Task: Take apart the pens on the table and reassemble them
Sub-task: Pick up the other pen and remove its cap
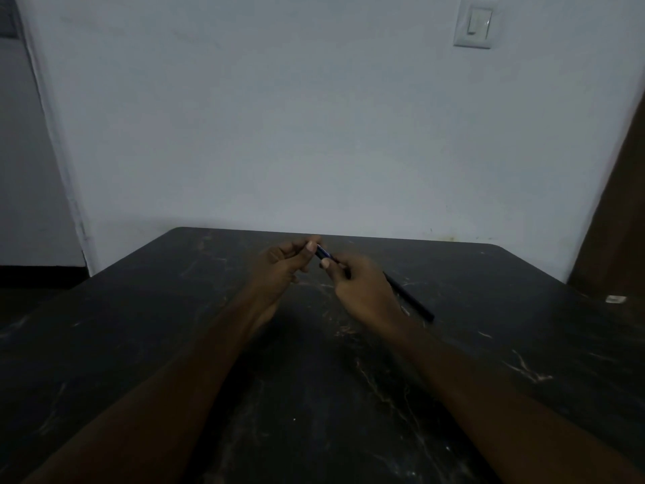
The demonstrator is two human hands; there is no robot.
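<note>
Both hands pinched one pen [324, 254] above the table [174, 344]. Left hand [279, 267] gripped the far tip, right hand [363, 291] clamped the barrel just beside it. Short blue-black section showed between them. Dark length stuck out behind the right hand, probably the same pen; too dim to be sure.

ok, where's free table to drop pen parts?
Bare: near table between the arms, left of the left hand, and between the pen and the white object. Crowded only where the right hand and left hand hold the pen.
</note>
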